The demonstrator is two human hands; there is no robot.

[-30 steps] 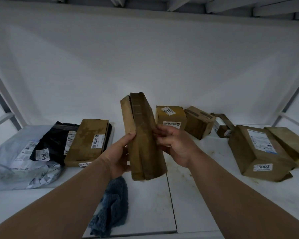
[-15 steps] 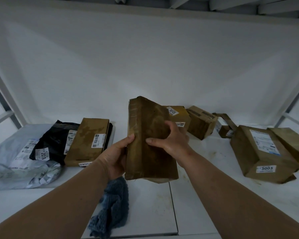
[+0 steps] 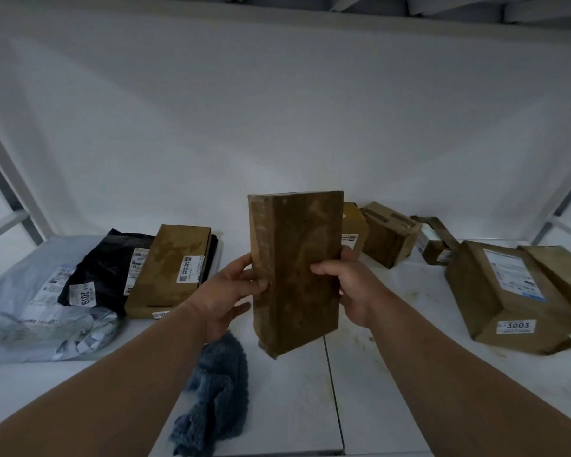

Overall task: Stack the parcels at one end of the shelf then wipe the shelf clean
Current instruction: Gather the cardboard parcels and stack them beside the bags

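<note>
While we hold the brown parcel [image 3: 295,268] upright above the shelf [image 3: 393,384], left hand [image 3: 226,293] and right hand [image 3: 345,285] each clasp a long edge; it sits mid-shelf, between the left pile [image 3: 178,272] and loose boxes [image 3: 501,291]. Risks: it slips onto the blue cloth [image 3: 215,400], or topples the pile if set askew

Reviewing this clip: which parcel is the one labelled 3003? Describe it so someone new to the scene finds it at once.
Start at the white shelf and look to its right end, past the brown parcel held upright in both hands. There a large brown box lies tilted, nearest the front among the right-hand parcels. It alone carries a small white sticker reading 3003 on its front face, plus a big white shipping label on top.
</note>
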